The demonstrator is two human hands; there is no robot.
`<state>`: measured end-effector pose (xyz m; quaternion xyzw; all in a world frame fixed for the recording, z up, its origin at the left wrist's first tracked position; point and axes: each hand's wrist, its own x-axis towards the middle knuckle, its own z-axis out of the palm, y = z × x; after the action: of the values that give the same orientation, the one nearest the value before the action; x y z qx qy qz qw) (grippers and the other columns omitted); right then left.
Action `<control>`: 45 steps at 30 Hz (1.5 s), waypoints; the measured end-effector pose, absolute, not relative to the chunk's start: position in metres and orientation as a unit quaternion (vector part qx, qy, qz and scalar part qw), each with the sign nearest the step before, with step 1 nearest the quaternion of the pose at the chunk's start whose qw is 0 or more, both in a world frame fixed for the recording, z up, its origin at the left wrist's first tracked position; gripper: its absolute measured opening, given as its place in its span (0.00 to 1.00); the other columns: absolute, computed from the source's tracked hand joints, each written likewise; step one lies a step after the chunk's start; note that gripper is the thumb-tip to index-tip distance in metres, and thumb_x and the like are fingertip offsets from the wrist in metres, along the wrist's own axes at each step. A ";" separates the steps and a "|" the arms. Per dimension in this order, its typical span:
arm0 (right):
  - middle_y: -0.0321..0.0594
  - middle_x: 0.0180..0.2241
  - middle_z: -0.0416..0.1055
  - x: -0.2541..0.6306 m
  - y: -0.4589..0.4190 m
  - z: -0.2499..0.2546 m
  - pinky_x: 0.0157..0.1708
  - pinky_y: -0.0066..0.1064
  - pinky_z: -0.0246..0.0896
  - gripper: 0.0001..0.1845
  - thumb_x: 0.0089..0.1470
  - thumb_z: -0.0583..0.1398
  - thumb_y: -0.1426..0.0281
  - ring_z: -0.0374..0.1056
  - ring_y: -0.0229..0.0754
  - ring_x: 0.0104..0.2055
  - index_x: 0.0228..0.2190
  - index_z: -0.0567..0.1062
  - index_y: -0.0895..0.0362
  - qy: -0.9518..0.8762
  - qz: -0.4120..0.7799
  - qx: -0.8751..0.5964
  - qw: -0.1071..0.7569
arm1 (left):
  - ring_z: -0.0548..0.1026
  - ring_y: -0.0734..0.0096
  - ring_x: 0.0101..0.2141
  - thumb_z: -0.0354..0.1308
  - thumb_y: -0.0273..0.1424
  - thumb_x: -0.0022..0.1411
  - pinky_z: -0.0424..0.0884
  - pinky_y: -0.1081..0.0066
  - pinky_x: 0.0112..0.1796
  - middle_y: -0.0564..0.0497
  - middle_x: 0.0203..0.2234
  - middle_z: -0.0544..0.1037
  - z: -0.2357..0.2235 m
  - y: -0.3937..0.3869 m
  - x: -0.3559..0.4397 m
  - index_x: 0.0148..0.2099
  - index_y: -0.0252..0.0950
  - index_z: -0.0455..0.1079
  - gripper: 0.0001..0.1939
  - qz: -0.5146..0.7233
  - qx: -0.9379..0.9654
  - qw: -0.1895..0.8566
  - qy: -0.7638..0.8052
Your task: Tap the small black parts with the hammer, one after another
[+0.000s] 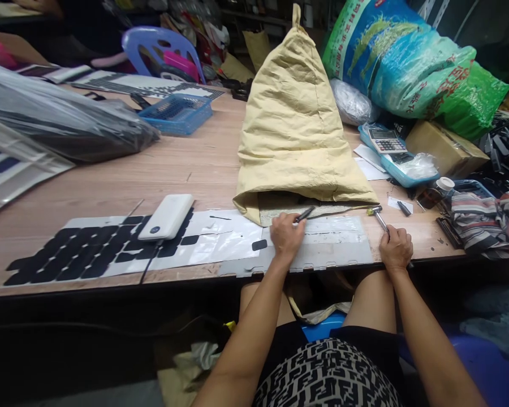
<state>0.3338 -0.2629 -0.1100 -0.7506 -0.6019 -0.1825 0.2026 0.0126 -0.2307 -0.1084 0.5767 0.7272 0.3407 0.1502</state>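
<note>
In my left hand (287, 236) is a small, narrow black piece (305, 213), its far end pointing to the open mouth of a cream cloth sack (299, 124). What the piece is cannot be made out. My right hand (396, 249) is wrapped round the handle of a small hammer (378, 214). The hammer head lies near the sack's right corner, a yellowish face to the left. Under my left hand is a grey board (339, 251) along the table edge. Beside it, a black rounded patch (259, 245) rests on a white sheet (220, 249).
A white power bank (167, 216) with a cable lies on the sheet of black patches (78, 251). Farther off are a blue basket (180, 115) and a plastic-wrapped bundle (63, 116). To the right are a calculator (388, 145), a black marker-like item (404, 208) and striped cloth (487, 223).
</note>
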 end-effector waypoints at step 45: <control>0.44 0.41 0.79 0.262 -0.312 -0.082 0.47 0.37 0.71 0.15 0.65 0.57 0.65 0.75 0.45 0.44 0.47 0.80 0.55 -0.710 0.117 -0.588 0.370 | 0.71 0.60 0.45 0.67 0.36 0.62 0.66 0.60 0.49 0.51 0.38 0.79 -0.117 -0.225 0.047 0.46 0.46 0.82 0.10 0.303 0.691 0.255 0.606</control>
<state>0.2619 -0.3118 -0.0824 -0.5876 -0.7103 0.1169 0.3696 0.0465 -0.2251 -0.1173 0.6906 0.6056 0.3026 0.2545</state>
